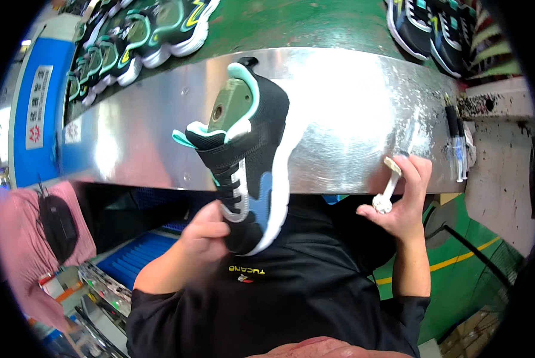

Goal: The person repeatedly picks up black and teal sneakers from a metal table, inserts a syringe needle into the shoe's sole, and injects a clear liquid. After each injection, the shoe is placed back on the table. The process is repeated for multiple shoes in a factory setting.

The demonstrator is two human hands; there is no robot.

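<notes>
A black sneaker (261, 173) with mint lining, a blue-grey side panel and a white sole is held up over the front edge of the metal bench. My left hand (206, 234) grips it by the toe, fingers closed. A green shoe last (230, 105) fills the sneaker's opening, and the heel points away from me. On the right, my right hand (408, 200) pinches a short white stick-like tool (389, 190) with a lumpy, whitish round end. That tool is apart from the sneaker; its exact kind is unclear.
The shiny metal bench (345, 131) spans the middle. Sneakers on lasts (154, 36) line the far left, and two more sneakers (420, 30) stand far right on a green surface (291, 24). Pens (457, 140) lie at the bench's right end. A person in a pink top (31, 238) is at left.
</notes>
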